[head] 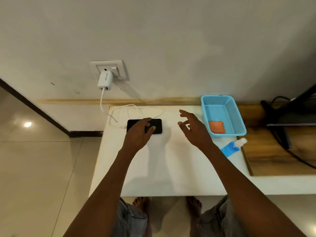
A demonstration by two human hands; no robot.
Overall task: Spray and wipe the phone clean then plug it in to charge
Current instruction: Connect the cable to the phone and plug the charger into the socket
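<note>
On the white table the phone lies flat toward eleven o'clock, left hand resting on it, fingers loosely spread, gripping nothing; right hand hovers empty, fingers relaxed; cable tip sits just beside the phone's nine-o'clock end, whether seated I cannot tell; cloth in the basket and spray bottle at three o'clock suggest cleaning is finished.

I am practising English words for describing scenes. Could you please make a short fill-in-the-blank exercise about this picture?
1. The left hand rests on the black ____.
2. The orange cloth lies inside the blue ____.
3. The white cable runs up to the charger plugged into the wall ____.
4. The spray bottle lies on the table, on the ____ side of the right hand.

Missing words: phone; basket; socket; right
</note>
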